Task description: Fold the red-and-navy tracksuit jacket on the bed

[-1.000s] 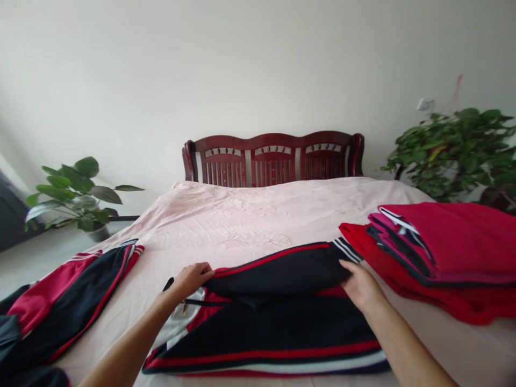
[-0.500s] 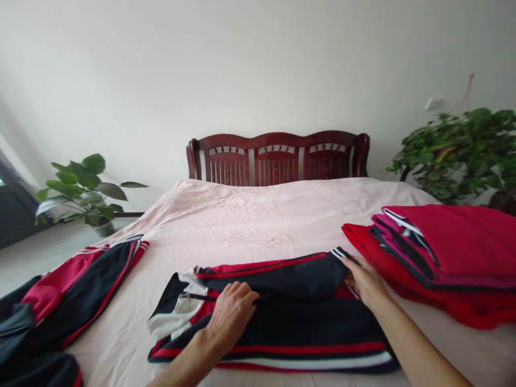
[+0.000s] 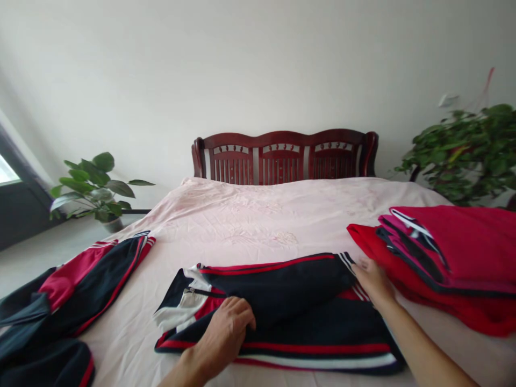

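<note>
A navy track jacket (image 3: 298, 322) with red and white stripes lies folded on the bed in front of me, its white collar and zip to the left. My left hand (image 3: 229, 328) is on the jacket near the zip, its fingers curled down and closed against the fabric; the fingertips are hidden. At the jacket's right end, my right hand (image 3: 373, 279) holds the striped cuff (image 3: 347, 263) of a sleeve laid across the body. This hand is slightly blurred.
A stack of folded red and pink clothes (image 3: 475, 242) sits to the right. More navy and red clothing (image 3: 92, 279) lies at the left edge of the pink bedsheet (image 3: 258, 215). Beyond stand a wooden headboard (image 3: 282, 158) and potted plants (image 3: 97, 183) on both sides.
The upper sleeve now lies flatter and smoother across the jacket. My left hand has drawn slightly nearer, its fingers more curled. The whole view has shifted a little.
</note>
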Action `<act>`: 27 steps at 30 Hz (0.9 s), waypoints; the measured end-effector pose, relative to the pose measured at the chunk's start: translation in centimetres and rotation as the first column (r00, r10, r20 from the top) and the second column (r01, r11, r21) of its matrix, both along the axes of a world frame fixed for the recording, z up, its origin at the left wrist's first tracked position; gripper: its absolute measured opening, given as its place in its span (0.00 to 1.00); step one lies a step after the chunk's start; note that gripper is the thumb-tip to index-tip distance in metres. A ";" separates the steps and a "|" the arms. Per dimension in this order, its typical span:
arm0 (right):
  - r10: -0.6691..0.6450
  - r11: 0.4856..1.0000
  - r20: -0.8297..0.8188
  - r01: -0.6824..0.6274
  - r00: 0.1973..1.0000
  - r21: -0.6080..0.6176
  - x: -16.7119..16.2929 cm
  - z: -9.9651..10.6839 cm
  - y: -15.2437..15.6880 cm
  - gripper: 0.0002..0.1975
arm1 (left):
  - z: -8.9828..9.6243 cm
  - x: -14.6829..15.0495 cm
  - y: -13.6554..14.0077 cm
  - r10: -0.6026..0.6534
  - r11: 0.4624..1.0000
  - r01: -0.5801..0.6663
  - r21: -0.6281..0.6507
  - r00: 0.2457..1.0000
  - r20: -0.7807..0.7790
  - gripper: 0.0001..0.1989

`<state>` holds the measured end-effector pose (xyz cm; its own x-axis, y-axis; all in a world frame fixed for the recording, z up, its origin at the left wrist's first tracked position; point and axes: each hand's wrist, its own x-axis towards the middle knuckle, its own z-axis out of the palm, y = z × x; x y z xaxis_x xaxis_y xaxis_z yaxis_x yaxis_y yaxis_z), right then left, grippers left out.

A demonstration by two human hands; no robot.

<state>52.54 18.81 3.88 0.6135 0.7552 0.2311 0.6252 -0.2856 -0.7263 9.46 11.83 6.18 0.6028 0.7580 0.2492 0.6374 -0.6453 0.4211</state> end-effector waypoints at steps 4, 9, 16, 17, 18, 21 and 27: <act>0.158 0.980 0.500 -0.197 0.852 0.025 -3.9 2.3 -0.3 0.22 | 1.0 -1.4 2.8 0.326 0.945 -0.325 -0.018 0.943 0.063 0.14; 0.407 0.913 0.641 -0.284 0.650 -0.292 -8.4 1.6 -0.3 0.28 | -0.3 -2.4 5.8 0.579 0.814 -0.573 0.092 0.792 -0.194 0.21; 0.470 0.819 0.564 -0.096 0.679 -0.566 -7.9 -0.7 -0.6 0.31 | -3.5 -3.5 6.4 0.592 0.804 -0.551 0.224 0.703 -0.395 0.26; 0.482 0.809 0.548 -0.107 0.684 -0.578 -7.7 -0.4 -0.8 0.31 | -3.3 -3.4 6.3 0.604 0.796 -0.555 0.243 0.694 -0.391 0.26; 0.496 0.799 0.529 -0.123 0.689 -0.589 -7.6 -0.1 -0.9 0.31 | -2.9 -3.2 6.1 0.615 0.789 -0.554 0.267 0.695 -0.373 0.25; 0.531 0.775 0.497 -0.157 0.686 -0.612 -7.4 0.7 -1.2 0.31 | -1.7 -1.5 4.8 0.489 0.861 -0.412 0.299 0.832 -0.262 0.25; 0.498 0.801 0.560 -0.103 0.662 -0.590 -7.3 -0.5 -0.9 0.30 | -2.3 2.4 0.6 -0.039 0.988 0.081 0.135 0.957 -0.287 0.32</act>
<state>45.24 17.89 3.37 0.1568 0.9871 0.0329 0.9825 -0.1593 0.0963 11.84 12.39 3.86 0.7073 0.6873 0.1654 0.6754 -0.7261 0.1289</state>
